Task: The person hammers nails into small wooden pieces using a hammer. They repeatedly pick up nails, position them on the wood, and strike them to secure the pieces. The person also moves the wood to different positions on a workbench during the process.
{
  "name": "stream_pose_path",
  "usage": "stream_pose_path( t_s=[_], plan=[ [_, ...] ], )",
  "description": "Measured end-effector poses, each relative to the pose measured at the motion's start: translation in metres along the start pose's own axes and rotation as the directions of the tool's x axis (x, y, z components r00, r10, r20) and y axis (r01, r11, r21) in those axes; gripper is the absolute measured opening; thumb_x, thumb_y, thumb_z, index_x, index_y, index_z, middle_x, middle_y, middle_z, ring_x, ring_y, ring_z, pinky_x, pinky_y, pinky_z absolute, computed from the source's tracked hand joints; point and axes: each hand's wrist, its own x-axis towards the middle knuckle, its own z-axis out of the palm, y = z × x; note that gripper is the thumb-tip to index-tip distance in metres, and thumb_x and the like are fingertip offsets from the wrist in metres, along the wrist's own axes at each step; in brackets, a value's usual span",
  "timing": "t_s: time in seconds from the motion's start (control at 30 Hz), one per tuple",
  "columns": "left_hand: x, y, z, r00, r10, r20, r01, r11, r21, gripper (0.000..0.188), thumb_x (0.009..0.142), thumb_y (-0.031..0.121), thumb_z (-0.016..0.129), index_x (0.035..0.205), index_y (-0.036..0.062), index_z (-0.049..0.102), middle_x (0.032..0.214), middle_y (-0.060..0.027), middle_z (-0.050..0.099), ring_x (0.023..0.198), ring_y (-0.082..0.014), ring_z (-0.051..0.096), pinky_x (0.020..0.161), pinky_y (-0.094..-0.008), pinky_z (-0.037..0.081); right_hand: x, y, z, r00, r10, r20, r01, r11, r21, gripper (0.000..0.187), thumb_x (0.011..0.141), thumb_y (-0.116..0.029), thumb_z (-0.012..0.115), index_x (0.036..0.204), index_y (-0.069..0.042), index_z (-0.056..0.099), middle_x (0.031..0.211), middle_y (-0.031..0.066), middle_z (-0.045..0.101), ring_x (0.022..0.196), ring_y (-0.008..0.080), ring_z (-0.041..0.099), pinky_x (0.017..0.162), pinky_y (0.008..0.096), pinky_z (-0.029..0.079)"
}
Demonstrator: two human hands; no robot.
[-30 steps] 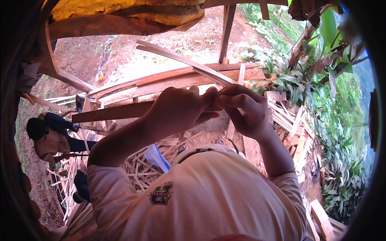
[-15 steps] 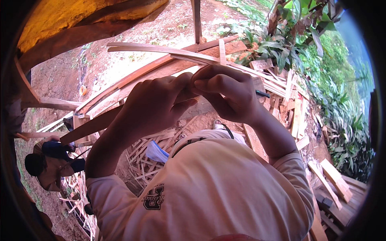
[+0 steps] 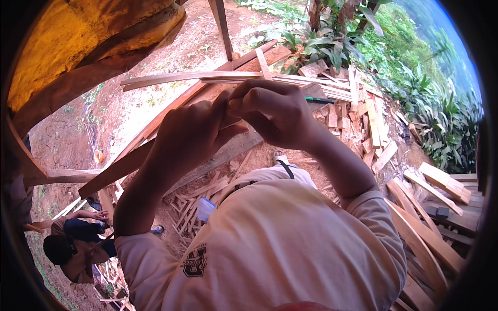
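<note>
Both my hands are raised before my chest and meet at the fingertips. My left hand (image 3: 187, 132) has its fingers curled in, with the thumb pointing toward the right. Bent over and pinched against them are the fingers of my right hand (image 3: 272, 111). Whatever lies between the fingers is hidden or too small to make out. Behind and below the hands runs a long wooden beam (image 3: 116, 172), partly covered by my left forearm. Beyond them lie long thin wooden strips (image 3: 171, 78). A slim green and black object (image 3: 318, 99) rests just right of my right hand.
At the left a person (image 3: 78, 243) sits low near scattered wood slivers. Offcut blocks (image 3: 340, 120) are heaped at the right, with stacked boards (image 3: 441, 181) farther right. A yellow tarp (image 3: 83, 41) hangs at upper left, and a post (image 3: 221, 28) stands ahead. A pale plastic piece (image 3: 205, 209) lies below.
The view has shifted, showing more of the boards at right. My hands remain joined at the fingertips and sit slightly farther left in the picture. The seated person's hand now shows, extended.
</note>
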Motion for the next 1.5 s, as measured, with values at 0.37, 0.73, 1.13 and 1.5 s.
stream_pose_path(
  t_s=[0.37, 0.73, 1.13, 1.5],
  plan=[
    [-0.010, -0.007, -0.004, 0.997, 0.077, 0.005, -0.076, 0.988, -0.133, 0.038, 0.098, 0.033, 0.076, 0.124, 0.0103, 0.061, 0.093, -0.0142, 0.075, 0.086, -0.0370, 0.076, 0.073, -0.0480, 0.060, -0.011, -0.040, 0.022, 0.967, 0.209, -0.145, -0.232, 0.959, -0.162, 0.010, 0.091, 0.002, 0.076, 0.096, -0.003, 0.068, 0.094, 0.0113, 0.076, 0.089, 0.0288, 0.078, 0.075, 0.0391, 0.062],
    [0.050, 0.048, -0.026, 0.909, 0.414, -0.058, -0.416, 0.882, -0.221, 0.038, 0.096, 0.036, 0.077, 0.122, 0.0103, 0.065, 0.089, -0.0141, 0.076, 0.084, -0.0367, 0.076, 0.074, -0.0476, 0.060, -0.026, -0.116, -0.029, 0.819, 0.377, -0.432, -0.463, 0.879, -0.112, 0.008, 0.098, 0.001, 0.072, 0.105, 0.001, 0.069, 0.101, 0.0068, 0.073, 0.100, 0.0152, 0.075, 0.094, 0.0368, 0.065],
    [0.175, 0.141, 0.026, 0.884, 0.462, -0.068, -0.426, 0.739, -0.521, 0.038, 0.096, 0.031, 0.078, 0.120, 0.0051, 0.064, 0.084, -0.0176, 0.073, 0.081, -0.0396, 0.074, 0.073, -0.0459, 0.057, -0.101, -0.081, -0.157, 0.725, 0.345, -0.596, -0.385, 0.921, 0.066, 0.015, 0.095, 0.009, 0.073, 0.108, 0.005, 0.067, 0.102, 0.0093, 0.070, 0.099, 0.0167, 0.073, 0.089, 0.0317, 0.061],
    [0.230, 0.179, 0.013, 0.937, 0.342, 0.079, -0.297, 0.892, -0.341, 0.040, 0.094, 0.034, 0.078, 0.115, 0.0031, 0.063, 0.081, -0.0196, 0.071, 0.079, -0.0425, 0.073, 0.070, -0.0492, 0.055, -0.122, -0.057, -0.275, 0.659, 0.120, -0.742, 0.002, 0.987, 0.161, 0.024, 0.102, 0.002, 0.050, 0.125, 0.006, 0.054, 0.095, 0.0111, 0.062, 0.070, 0.0154, 0.056, 0.066, 0.0339, 0.052]
  ],
)
